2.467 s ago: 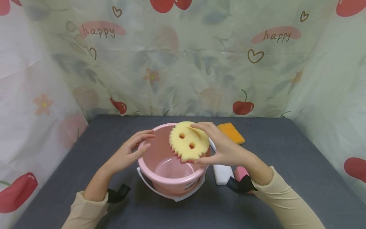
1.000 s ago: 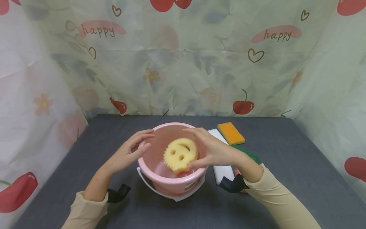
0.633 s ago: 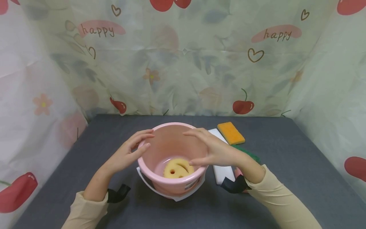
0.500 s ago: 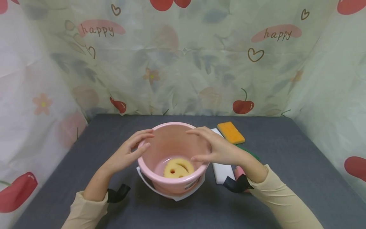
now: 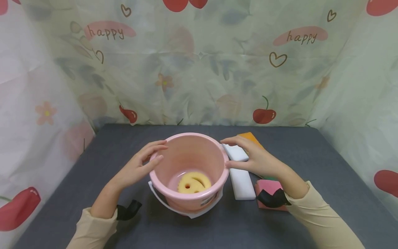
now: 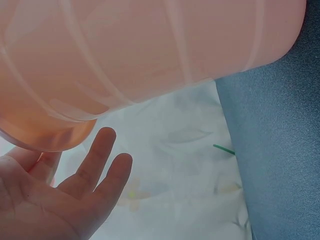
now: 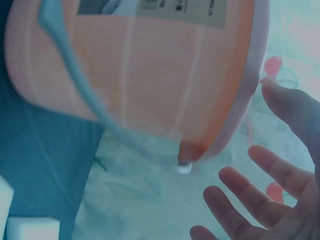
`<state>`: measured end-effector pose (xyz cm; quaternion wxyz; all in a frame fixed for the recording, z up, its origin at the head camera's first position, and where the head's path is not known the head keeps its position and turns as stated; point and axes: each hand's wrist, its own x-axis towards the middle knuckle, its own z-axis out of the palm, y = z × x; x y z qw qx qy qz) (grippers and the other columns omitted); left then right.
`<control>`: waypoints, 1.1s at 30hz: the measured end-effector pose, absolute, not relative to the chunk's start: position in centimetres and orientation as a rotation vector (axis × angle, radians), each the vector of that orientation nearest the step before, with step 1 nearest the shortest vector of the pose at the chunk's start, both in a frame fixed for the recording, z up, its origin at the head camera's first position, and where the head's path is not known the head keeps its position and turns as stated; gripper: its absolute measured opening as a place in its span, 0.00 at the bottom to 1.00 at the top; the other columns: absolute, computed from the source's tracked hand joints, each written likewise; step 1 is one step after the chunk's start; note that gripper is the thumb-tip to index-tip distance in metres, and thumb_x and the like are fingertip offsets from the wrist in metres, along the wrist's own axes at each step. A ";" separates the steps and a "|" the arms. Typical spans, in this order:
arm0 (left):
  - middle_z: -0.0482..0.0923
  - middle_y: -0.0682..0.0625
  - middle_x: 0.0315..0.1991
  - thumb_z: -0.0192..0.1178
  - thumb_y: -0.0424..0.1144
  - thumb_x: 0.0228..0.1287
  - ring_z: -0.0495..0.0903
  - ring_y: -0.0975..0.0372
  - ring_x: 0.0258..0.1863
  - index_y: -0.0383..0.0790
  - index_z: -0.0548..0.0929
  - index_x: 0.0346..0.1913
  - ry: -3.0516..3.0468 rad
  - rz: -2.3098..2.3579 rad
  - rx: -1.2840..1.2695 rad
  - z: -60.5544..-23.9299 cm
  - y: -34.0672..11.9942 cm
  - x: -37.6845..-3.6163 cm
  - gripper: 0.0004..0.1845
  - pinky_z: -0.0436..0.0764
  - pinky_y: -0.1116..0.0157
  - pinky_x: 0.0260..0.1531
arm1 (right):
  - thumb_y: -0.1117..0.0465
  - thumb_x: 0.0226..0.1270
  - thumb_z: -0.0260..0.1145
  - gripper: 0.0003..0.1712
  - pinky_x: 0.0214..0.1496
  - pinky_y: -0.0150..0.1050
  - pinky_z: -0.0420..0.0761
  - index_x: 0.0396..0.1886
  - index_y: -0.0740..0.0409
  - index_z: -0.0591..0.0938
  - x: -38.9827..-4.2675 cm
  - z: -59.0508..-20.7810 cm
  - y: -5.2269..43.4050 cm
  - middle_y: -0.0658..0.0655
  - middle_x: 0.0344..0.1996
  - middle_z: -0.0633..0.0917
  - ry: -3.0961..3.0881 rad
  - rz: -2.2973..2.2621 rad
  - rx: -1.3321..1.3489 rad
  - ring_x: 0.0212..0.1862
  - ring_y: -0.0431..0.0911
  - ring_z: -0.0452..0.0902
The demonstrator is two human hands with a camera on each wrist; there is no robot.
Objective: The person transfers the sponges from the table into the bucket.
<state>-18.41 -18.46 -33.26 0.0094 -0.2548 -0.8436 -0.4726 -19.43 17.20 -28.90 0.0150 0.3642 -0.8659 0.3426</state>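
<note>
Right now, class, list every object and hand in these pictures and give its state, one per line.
Pink bucket: upright, handle down.
Yellow smiley sponge: lying inside the bucket.
White sponge block: flat beside the bucket.
Orange sponge: mostly hidden behind the right hand.
Pink sponge: on the table.
Left hand: open, at the bucket rim.
Right hand: open, over the white block.

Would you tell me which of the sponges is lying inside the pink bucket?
The round yellow smiley-face sponge, on the bucket's bottom. The white, pink and orange sponges lie on the table beside it.
</note>
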 end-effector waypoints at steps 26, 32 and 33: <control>0.60 0.46 0.69 0.52 0.38 0.68 0.58 0.50 0.68 0.42 0.72 0.61 -2.628 -1.478 -0.800 -33.3 -18.5 -18.5 0.20 0.65 0.44 0.62 | 0.46 0.56 0.68 0.32 0.55 0.50 0.76 0.59 0.54 0.72 -21.0 -32.6 23.4 0.55 0.54 0.79 -3.016 0.923 0.960 0.55 0.52 0.75; 0.60 0.46 0.69 0.52 0.39 0.68 0.57 0.50 0.69 0.42 0.72 0.61 -2.636 -1.498 -0.783 -33.3 -18.4 -18.5 0.20 0.63 0.42 0.63 | 0.46 0.55 0.69 0.35 0.56 0.55 0.75 0.60 0.56 0.71 -21.0 -33.6 24.6 0.60 0.56 0.78 -3.086 0.934 0.977 0.56 0.56 0.74; 0.60 0.46 0.69 0.52 0.39 0.68 0.57 0.50 0.69 0.42 0.72 0.61 -2.637 -1.499 -0.781 -33.3 -18.4 -18.5 0.20 0.63 0.42 0.63 | 0.46 0.55 0.69 0.36 0.56 0.56 0.74 0.60 0.56 0.71 -21.0 -33.8 24.7 0.61 0.57 0.77 -3.096 0.937 0.982 0.56 0.56 0.74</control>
